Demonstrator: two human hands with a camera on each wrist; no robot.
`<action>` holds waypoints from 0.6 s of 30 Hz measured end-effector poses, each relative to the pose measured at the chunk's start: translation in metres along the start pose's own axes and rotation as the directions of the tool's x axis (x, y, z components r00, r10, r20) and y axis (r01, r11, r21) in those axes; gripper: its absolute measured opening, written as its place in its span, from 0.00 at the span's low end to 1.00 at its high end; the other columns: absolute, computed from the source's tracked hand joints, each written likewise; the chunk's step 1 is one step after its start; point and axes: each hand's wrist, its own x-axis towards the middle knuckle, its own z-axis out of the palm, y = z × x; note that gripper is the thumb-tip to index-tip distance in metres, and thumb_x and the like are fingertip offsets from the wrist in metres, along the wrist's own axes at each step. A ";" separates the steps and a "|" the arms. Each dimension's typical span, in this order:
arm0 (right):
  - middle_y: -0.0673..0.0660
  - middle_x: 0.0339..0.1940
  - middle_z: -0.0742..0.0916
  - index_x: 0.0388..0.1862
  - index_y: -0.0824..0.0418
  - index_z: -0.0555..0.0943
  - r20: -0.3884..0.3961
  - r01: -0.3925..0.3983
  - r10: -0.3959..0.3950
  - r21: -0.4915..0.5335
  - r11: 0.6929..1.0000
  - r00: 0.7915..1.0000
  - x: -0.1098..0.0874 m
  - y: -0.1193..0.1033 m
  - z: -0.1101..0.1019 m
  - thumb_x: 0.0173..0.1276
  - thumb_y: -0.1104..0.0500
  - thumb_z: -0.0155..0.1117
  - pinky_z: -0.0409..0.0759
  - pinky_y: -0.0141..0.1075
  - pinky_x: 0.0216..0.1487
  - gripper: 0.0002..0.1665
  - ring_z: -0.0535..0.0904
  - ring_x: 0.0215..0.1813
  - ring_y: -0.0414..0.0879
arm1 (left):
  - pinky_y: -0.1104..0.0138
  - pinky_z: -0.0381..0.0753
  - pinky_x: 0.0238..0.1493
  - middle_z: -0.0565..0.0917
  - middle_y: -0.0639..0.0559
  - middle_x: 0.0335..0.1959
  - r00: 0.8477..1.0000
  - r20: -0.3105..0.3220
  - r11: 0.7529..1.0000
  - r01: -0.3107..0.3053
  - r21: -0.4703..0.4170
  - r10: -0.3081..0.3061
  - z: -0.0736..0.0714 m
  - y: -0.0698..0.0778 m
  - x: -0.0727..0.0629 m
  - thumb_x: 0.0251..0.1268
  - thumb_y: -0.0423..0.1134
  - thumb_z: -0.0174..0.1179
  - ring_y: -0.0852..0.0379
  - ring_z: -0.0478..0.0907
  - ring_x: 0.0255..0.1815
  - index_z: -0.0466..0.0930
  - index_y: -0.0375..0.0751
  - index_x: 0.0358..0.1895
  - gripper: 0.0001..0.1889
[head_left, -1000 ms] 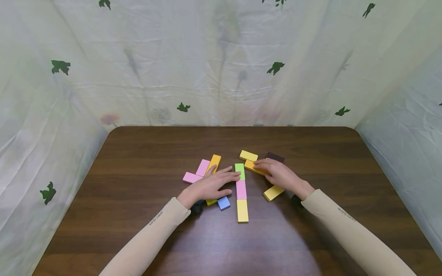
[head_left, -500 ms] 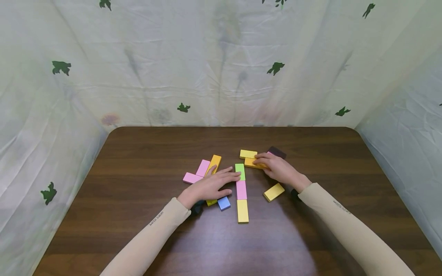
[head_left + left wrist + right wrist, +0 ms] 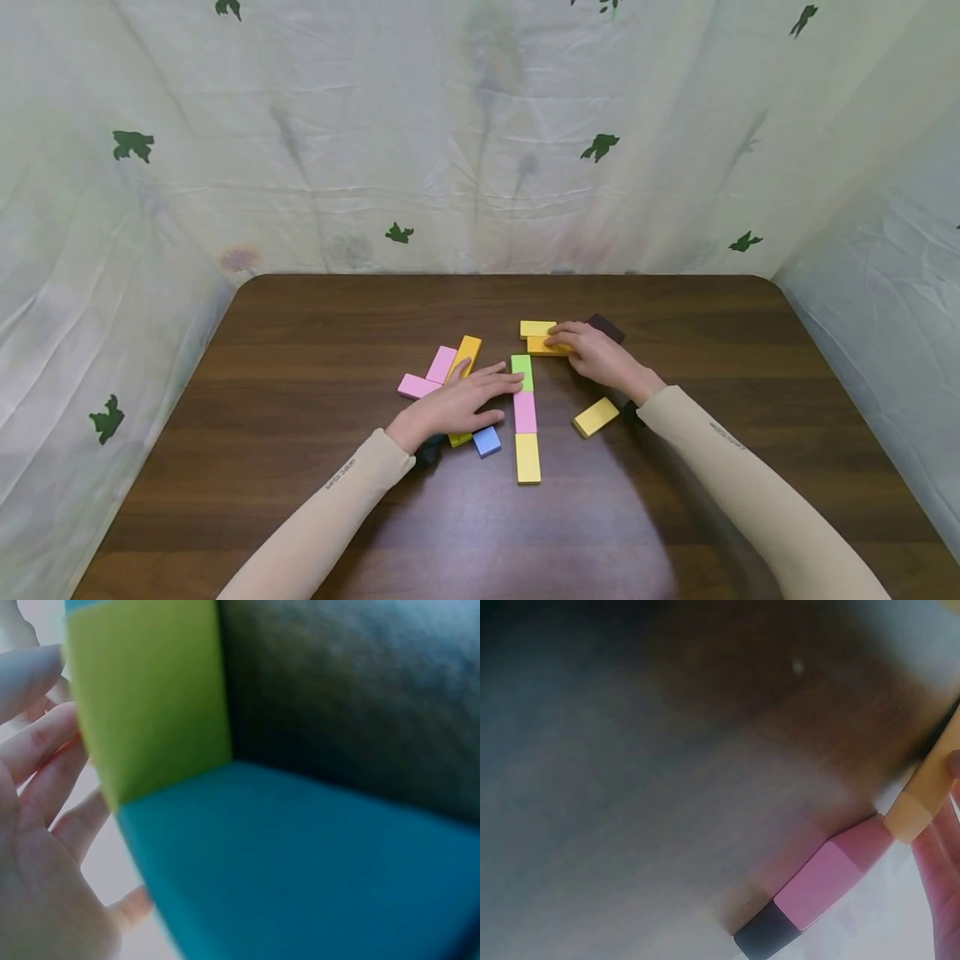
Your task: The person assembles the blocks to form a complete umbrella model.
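My right hand (image 3: 602,357) pinches an orange block (image 3: 542,346), which lies along the front of a pale yellow block (image 3: 537,329). In the right wrist view, the thumb presses the orange block's (image 3: 932,769) side, with a pink block (image 3: 821,881) close by. My left hand (image 3: 457,405) lies spread with straight fingers, its fingertips at the green block (image 3: 521,371). That green block heads a column with a pink block (image 3: 525,412) and a yellow block (image 3: 528,458). Large in the left wrist view are a yellow-green block (image 3: 150,705) and a teal block (image 3: 285,870).
Around the left hand lie pink blocks (image 3: 417,386), an orange block (image 3: 468,350) and a blue block (image 3: 487,442). A dark block (image 3: 606,327) is beyond the right hand, a yellow block (image 3: 596,417) nearer. The wooden table (image 3: 337,317) meets a hanging cloth (image 3: 315,167) behind.
The right hand has moved the orange block away and slightly left, turning it parallel to the pale yellow block, which has shifted slightly back and straightened. The left hand has stayed still.
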 end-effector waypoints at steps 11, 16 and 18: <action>0.60 0.55 0.81 0.51 0.64 0.83 0.010 0.038 -0.038 -0.013 0.999 0.999 0.005 0.002 0.000 0.61 0.74 0.62 0.72 0.48 0.60 0.20 0.75 0.58 0.55 | 0.40 0.40 0.68 0.63 0.57 0.72 1.000 -0.002 1.000 0.004 -0.002 -0.004 -0.001 0.001 0.000 0.70 0.45 0.55 0.53 0.49 0.75 0.65 0.48 0.71 0.27; 0.60 0.54 0.82 0.50 0.64 0.83 -0.009 0.097 -0.097 -0.018 0.995 0.995 0.004 0.002 0.001 0.60 0.76 0.61 0.72 0.48 0.58 0.20 0.76 0.56 0.55 | 0.40 0.40 0.68 0.63 0.57 0.72 1.000 -0.003 1.000 0.004 -0.004 -0.004 0.000 0.000 0.000 0.70 0.45 0.55 0.52 0.49 0.75 0.65 0.48 0.71 0.27; 0.59 0.52 0.82 0.49 0.64 0.83 -0.019 0.114 -0.114 -0.010 0.993 0.993 0.004 0.002 0.001 0.59 0.76 0.62 0.73 0.47 0.57 0.19 0.77 0.54 0.54 | 0.40 0.40 0.68 0.63 0.57 0.72 1.000 -0.002 1.000 0.004 -0.003 -0.004 0.000 0.000 0.001 0.70 0.45 0.55 0.52 0.49 0.75 0.65 0.48 0.71 0.27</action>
